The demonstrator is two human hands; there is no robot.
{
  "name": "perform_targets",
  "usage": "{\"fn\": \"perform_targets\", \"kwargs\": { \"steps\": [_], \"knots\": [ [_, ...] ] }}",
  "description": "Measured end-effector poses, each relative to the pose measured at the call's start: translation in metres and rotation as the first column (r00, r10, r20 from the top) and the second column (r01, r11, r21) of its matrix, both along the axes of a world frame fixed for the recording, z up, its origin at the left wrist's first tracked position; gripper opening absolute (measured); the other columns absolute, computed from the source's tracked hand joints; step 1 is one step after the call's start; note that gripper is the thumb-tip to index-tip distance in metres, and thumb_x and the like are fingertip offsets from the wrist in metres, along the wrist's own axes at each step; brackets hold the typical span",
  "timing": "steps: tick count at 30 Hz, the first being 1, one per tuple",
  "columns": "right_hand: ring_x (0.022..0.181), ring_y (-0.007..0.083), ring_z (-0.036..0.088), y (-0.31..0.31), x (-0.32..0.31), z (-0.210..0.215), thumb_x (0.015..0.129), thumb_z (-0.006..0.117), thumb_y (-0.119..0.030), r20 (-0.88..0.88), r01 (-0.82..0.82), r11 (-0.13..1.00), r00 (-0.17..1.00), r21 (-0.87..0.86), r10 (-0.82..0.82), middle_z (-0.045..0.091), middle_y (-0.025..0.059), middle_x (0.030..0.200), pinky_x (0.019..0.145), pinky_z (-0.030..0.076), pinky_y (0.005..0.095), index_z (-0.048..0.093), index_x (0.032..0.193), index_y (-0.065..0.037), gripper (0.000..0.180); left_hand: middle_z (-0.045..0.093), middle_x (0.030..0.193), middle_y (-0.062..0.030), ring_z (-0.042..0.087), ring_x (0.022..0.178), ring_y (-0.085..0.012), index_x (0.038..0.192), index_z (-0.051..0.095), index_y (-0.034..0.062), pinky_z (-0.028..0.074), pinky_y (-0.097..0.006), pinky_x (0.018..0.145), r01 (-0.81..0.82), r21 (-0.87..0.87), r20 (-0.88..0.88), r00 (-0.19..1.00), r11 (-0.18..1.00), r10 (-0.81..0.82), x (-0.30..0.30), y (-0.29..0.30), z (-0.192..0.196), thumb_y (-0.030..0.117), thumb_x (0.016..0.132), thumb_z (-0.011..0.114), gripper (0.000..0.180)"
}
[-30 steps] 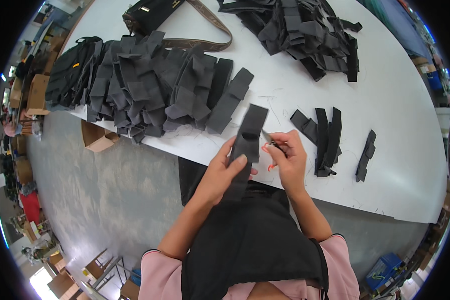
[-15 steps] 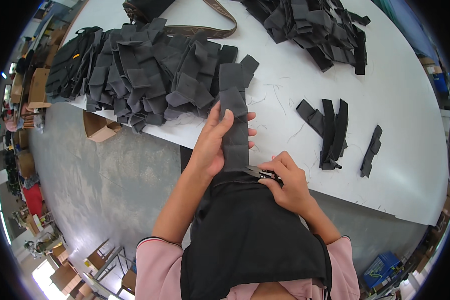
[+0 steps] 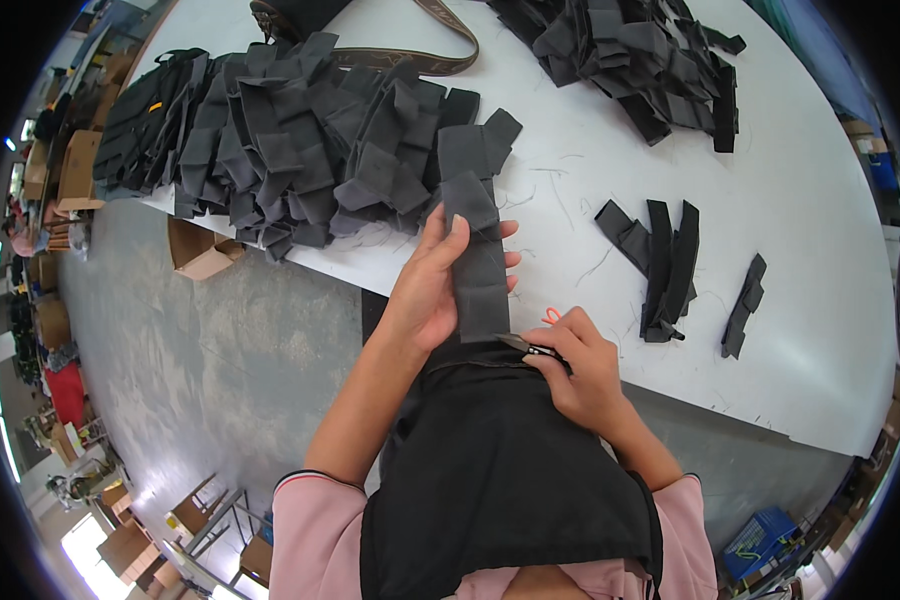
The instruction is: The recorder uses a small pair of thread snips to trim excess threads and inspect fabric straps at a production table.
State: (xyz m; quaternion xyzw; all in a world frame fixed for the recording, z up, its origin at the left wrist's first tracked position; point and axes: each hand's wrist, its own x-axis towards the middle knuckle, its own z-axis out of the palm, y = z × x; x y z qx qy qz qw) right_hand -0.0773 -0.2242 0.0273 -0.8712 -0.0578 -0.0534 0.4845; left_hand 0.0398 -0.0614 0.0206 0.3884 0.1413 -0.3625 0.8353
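A long dark grey fabric strip [image 3: 482, 265] with folded sections lies across my left hand [image 3: 435, 275]. The thumb rests at the strip's left edge and the fingertips show past its right edge, so the hand is closed around it. My right hand [image 3: 580, 365] grips a small pair of thread snips [image 3: 526, 347], with an orange-red loop by the fingers. The snips' metal tips touch or nearly touch the lower right corner of the strip, just above my black apron [image 3: 515, 450]. Whether a thread lies between the blades is too small to tell.
A large heap of grey folded strips [image 3: 290, 150] covers the table's left side, beside a black bag [image 3: 150, 125]. Another heap [image 3: 635, 65] lies at the far right. Several loose strips [image 3: 660, 265] rest on the white table [image 3: 790, 370]. A patterned strap [image 3: 410, 60] lies at the back.
The strip's lower end has shifted slightly to the right, and the snips have moved a little with it. The orange-red loop now shows by my right hand.
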Motion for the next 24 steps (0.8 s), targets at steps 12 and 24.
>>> {"fn": "perform_targets", "kwargs": {
  "steps": [12, 24],
  "knots": [
    [0.060, 0.0222, 0.053, 0.004, 0.027, 0.012, 0.067, 0.073, -0.004, -0.062, -0.212, 0.976, 0.976, -0.042, 0.209, 0.052, 0.0059, 0.079, 0.054, 0.043, 0.0294, 0.064, 0.095, -0.008, 0.030, 0.050, 0.124, -0.0177, 0.057, 0.099, -0.0258, 0.137, 0.026, 0.0162, 0.053, -0.042, 0.080, 0.047, -0.064, -0.029, 0.998, 0.997, -0.049, 0.000, 0.002, 0.002, 0.031, 0.099, 0.038, 0.042],
    [0.070, 0.0223, 0.057, -0.009, 0.039, 0.012, 0.069, 0.072, -0.009, -0.053, -0.438, 0.874, 0.898, -0.211, 0.437, 0.052, 0.0030, 0.084, 0.059, 0.044, 0.0330, 0.063, 0.093, -0.013, 0.026, 0.053, 0.118, -0.0179, 0.060, 0.094, -0.0256, 0.141, 0.015, 0.0151, 0.054, -0.040, 0.078, 0.126, -0.157, -0.139, 0.979, 0.980, -0.148, -0.002, 0.002, -0.007, 0.027, 0.099, 0.041, 0.051]
  ]
}}
